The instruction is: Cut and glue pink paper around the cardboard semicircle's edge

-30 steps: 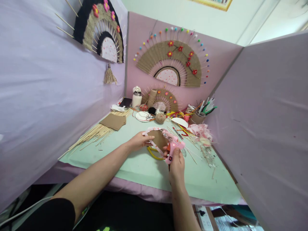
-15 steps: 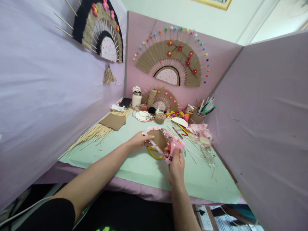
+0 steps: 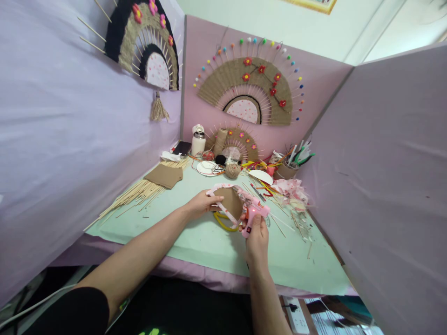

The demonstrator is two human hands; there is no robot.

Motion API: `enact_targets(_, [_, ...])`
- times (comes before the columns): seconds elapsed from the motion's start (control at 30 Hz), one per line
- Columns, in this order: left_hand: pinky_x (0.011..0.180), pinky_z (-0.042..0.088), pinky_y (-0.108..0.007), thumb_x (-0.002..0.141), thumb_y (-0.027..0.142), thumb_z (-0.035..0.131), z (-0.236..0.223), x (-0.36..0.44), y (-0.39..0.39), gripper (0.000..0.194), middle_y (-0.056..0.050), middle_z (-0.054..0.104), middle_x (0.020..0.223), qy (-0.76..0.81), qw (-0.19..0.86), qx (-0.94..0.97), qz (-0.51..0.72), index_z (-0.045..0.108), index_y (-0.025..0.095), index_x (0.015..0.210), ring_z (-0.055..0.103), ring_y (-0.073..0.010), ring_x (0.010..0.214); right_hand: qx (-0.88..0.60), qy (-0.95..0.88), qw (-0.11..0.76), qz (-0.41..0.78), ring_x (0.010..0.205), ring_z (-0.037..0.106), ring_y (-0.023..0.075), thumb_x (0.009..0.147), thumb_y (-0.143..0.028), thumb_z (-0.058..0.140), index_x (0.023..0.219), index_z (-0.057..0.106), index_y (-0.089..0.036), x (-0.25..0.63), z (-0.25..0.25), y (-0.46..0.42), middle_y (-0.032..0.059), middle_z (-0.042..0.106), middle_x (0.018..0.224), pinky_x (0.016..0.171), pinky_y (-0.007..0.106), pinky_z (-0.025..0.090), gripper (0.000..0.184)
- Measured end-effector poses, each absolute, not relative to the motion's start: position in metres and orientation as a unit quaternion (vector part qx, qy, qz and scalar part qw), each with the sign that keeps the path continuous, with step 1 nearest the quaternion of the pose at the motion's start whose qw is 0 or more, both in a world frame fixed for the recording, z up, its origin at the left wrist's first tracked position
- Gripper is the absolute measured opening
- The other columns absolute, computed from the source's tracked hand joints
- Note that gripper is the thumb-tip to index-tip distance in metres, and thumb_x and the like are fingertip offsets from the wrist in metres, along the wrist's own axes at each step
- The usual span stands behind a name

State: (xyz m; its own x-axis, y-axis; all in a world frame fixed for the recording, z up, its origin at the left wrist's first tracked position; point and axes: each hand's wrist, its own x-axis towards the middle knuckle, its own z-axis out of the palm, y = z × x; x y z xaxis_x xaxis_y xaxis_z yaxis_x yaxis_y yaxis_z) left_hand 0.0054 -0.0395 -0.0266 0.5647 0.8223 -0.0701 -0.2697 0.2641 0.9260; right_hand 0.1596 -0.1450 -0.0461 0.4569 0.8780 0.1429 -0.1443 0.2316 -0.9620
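My left hand (image 3: pixel 203 204) pinches the left edge of a half-round cardboard piece (image 3: pixel 228 199), its brown side facing me. White fabric with pink spots is folded over the rim of that piece. In my right hand (image 3: pixel 256 235) is a pink hot glue gun (image 3: pixel 255 214), gripped by its handle with the fingers at the trigger. The gun's nozzle end is at the upper right rim of the cardboard; whether it touches cannot be made out. A clear glue stick (image 3: pixel 281 222) juts from the back of the gun. Below the cardboard lies a yellow loop (image 3: pixel 223 222) on the table.
Thin bamboo sticks (image 3: pixel 132 197) and a cardboard sheet (image 3: pixel 164 176) lie at left. A white bottle (image 3: pixel 198 142), twine ball (image 3: pixel 232 170) and tool pot (image 3: pixel 285 171) stand at the back. Spotted fabric scraps (image 3: pixel 289 188) are at right. Decorated fans (image 3: pixel 244 88) hang on the walls.
The glue gun and my right hand have shifted very slightly to the right. My left hand and the cardboard piece stay in place.
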Motion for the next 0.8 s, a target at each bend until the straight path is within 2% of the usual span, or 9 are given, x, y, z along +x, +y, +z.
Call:
enact_targets(0.4, [0.072,0.051,-0.032,0.063,0.029,0.077,-0.0298,0.0054,-0.0363,0.035,-0.007,0.066,0.078,0.288,0.738,0.483,0.374,0.065,0.01,0.089,0.063,-0.0159,0.072,-0.491,-0.349,0.709,0.366,0.055,0.05,0.0094,0.083,-0.057,0.046,0.088,0.055,-0.017,0.1623,-0.0437,-0.1467,0.001,0.059,0.073,0.049,0.023,0.039,0.041])
enact_targets(0.63, [0.075,0.052,-0.033,0.063,0.03,0.076,-0.0284,0.0051,-0.0364,0.042,-0.009,0.068,0.087,0.291,0.74,0.479,0.373,0.063,0.011,0.099,0.064,-0.0178,0.077,-0.511,-0.351,0.704,0.346,0.053,0.05,0.0093,0.082,-0.059,0.045,0.087,0.056,-0.016,0.1632,-0.0435,-0.1472,0.0017,0.06,0.072,0.048,0.023,0.039,0.045])
enact_targets(0.8, [0.075,0.052,-0.034,0.065,0.029,0.075,-0.0284,0.0049,-0.0366,0.042,-0.01,0.068,0.086,0.287,0.739,0.478,0.377,0.063,0.011,0.101,0.065,-0.0185,0.077,-0.505,-0.355,0.706,0.347,0.053,0.049,0.0091,0.083,-0.056,0.044,0.087,0.054,-0.016,0.1636,-0.0428,-0.148,0.0022,0.059,0.073,0.047,0.022,0.039,0.042])
